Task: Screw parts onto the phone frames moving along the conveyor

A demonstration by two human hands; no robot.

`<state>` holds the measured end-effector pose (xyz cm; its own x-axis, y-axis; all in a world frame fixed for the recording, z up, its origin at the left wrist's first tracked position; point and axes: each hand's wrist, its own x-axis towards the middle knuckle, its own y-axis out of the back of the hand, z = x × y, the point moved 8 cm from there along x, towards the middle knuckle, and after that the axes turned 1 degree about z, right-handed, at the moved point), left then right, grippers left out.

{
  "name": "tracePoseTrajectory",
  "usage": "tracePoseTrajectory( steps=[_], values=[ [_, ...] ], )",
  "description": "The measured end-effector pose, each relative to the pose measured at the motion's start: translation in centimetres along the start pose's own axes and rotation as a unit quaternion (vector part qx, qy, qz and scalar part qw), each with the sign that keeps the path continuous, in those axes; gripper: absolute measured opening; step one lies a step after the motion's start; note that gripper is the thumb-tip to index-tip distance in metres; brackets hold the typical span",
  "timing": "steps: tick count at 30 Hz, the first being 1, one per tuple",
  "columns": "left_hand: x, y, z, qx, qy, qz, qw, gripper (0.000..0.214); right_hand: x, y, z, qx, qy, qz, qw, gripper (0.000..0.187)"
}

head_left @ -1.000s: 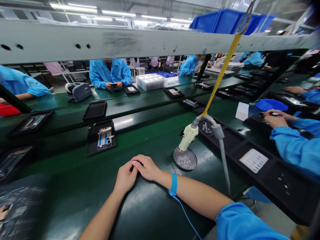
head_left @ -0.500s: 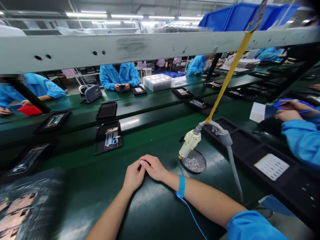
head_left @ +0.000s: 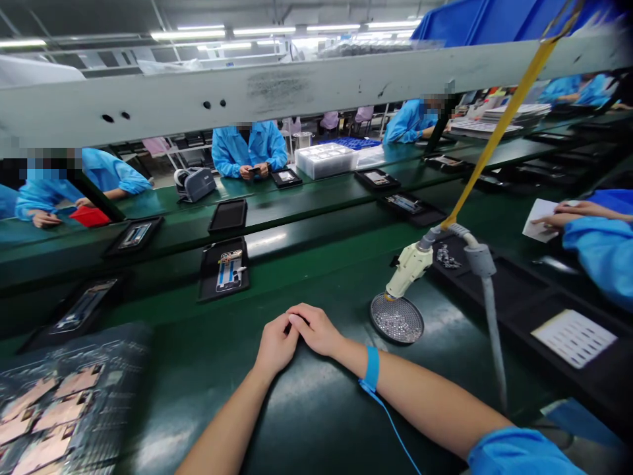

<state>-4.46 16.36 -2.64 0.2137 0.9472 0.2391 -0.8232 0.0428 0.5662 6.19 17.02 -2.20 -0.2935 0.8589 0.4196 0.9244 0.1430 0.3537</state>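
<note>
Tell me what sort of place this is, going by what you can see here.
This looks like an electronics assembly line, probably for phones. A green conveyor belt carries black trays holding phone parts, workers in blue smocks sit along it, and the person wears an anti-static wrist strap.

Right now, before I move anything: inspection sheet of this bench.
Surface: green bench top.
Job's things: round mesh tray of small metal parts; cream power screwdriver hanging at its edge from a yellow strap.
Clutter: blurred dark sheet at lower left.
Grips: left hand and right hand empty, right fingers on left hand.
Cables: blue cord from right wrist strap; grey hose from screwdriver.
Surroundings: black tray holding a phone body; co-worker's hand on white card.
</note>
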Motion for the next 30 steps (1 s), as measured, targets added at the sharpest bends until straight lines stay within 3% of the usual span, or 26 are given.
tracePoseTrajectory(
  steps=[21, 30],
  values=[
    [-0.01, 0.17, 0.2, 0.001, 0.003, -0.002, 1.0, 0.036, 0.12, 0.03, 0.0, -0.007, -0.006, 0.005, 1.0, 0.024],
    [0.61, 0.33, -0.65, -0.002, -0.001, 0.001, 1.0, 0.04, 0.61, 0.09, 0.12, -0.039, -0.012, 0.005, 0.999, 0.019]
  ],
)
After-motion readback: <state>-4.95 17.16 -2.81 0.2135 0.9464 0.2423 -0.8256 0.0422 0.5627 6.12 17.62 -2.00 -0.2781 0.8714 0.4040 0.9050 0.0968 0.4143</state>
